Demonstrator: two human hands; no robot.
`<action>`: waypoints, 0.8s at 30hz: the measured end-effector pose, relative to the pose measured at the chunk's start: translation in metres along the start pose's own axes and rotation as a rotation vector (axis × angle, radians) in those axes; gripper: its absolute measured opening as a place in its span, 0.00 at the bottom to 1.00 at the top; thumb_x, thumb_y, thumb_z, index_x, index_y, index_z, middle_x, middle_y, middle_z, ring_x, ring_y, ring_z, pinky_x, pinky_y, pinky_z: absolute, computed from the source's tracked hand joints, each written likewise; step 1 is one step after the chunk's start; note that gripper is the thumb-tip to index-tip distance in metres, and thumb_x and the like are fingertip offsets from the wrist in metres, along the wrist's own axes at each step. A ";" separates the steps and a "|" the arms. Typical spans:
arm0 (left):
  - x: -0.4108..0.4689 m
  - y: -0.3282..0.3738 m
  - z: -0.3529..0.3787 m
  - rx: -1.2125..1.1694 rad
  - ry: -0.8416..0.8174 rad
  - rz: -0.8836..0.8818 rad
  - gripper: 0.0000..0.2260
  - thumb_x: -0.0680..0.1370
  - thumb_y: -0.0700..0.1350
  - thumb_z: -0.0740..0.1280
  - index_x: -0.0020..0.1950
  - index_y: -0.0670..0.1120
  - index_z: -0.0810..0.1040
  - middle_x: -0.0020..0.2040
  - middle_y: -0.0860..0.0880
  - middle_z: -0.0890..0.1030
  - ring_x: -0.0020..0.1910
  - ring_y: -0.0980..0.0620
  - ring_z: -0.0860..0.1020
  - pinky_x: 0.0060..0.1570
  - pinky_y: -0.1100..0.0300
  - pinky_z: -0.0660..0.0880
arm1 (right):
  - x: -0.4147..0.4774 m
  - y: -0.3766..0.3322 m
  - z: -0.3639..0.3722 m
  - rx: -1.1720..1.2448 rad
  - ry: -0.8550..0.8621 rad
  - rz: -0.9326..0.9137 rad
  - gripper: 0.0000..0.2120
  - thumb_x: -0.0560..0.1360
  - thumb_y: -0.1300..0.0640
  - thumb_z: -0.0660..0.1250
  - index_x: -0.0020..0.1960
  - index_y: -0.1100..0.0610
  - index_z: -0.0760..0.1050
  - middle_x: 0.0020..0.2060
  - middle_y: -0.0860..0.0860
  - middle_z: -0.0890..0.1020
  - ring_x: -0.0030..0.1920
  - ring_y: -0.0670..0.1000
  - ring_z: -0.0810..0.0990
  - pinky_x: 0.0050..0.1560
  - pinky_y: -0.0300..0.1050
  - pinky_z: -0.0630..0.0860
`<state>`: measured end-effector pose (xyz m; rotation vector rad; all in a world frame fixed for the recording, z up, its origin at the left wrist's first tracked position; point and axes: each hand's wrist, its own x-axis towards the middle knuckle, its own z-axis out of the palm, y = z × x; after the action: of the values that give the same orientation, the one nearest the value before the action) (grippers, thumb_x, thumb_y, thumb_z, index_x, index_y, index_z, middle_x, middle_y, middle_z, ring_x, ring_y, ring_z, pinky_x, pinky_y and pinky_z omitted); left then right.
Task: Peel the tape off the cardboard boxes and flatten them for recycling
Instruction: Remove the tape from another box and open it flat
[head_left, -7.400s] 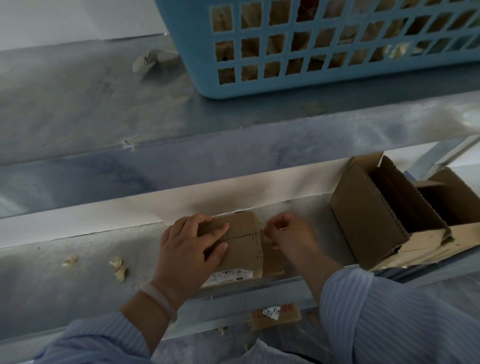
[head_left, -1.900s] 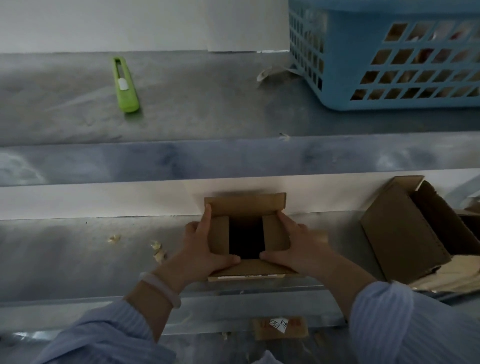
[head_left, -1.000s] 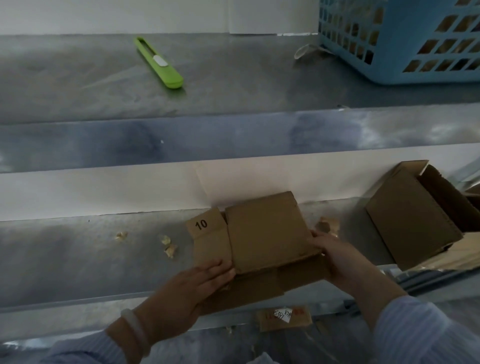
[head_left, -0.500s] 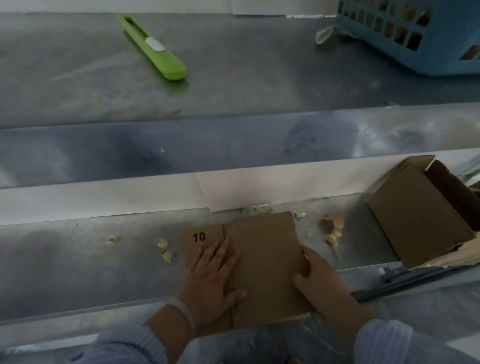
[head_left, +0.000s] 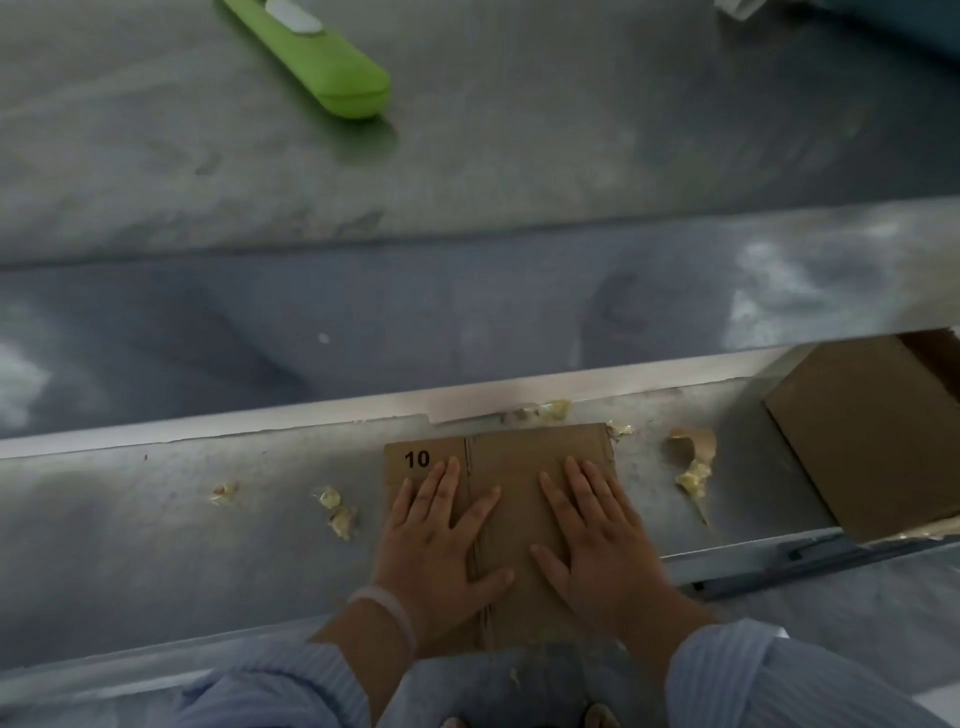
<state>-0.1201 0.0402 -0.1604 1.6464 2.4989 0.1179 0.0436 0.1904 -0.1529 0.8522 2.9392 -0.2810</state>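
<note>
1. While their fingers (head_left: 448, 475) lie straight and spread, left hand (head_left: 441, 545) and right hand (head_left: 597, 545) press the flat box (head_left: 519, 457), gripping nothing.
2. It lies on the lower shelf (head_left: 156, 545), tape scraps (head_left: 693, 475) around.
3. At right, a second box (head_left: 862, 441) stands unflattened, contents hidden.

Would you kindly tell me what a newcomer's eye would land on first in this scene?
First, the flattened brown cardboard box printed "10", low in the middle, with the left hand and right hand pressing flat on it. Next, the bright green plastic utility knife on the upper metal ledge, top left, and a second brown cardboard box at the right edge.
</note>
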 end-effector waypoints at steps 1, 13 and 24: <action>0.001 -0.001 0.001 -0.010 -0.010 0.002 0.37 0.69 0.77 0.42 0.76 0.64 0.42 0.77 0.46 0.36 0.75 0.47 0.34 0.72 0.46 0.31 | 0.001 0.002 0.002 -0.016 0.007 -0.001 0.36 0.75 0.32 0.45 0.78 0.46 0.45 0.78 0.52 0.48 0.78 0.54 0.46 0.75 0.54 0.44; -0.030 -0.006 -0.017 -0.161 0.092 -0.182 0.30 0.75 0.66 0.58 0.74 0.55 0.64 0.74 0.51 0.63 0.71 0.49 0.61 0.71 0.50 0.58 | -0.015 0.013 -0.018 0.217 0.020 0.226 0.34 0.76 0.37 0.59 0.77 0.50 0.56 0.76 0.46 0.55 0.75 0.49 0.52 0.75 0.47 0.51; -0.072 0.007 -0.026 -0.635 0.112 -0.771 0.22 0.73 0.55 0.71 0.61 0.43 0.74 0.54 0.46 0.77 0.49 0.48 0.77 0.49 0.56 0.76 | -0.053 0.039 -0.024 0.692 -0.023 0.664 0.18 0.71 0.44 0.72 0.55 0.49 0.69 0.45 0.47 0.75 0.37 0.43 0.74 0.16 0.30 0.65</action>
<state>-0.0897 -0.0229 -0.1283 0.4152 2.5815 0.8103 0.1083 0.1997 -0.1294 1.7892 2.3223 -1.2472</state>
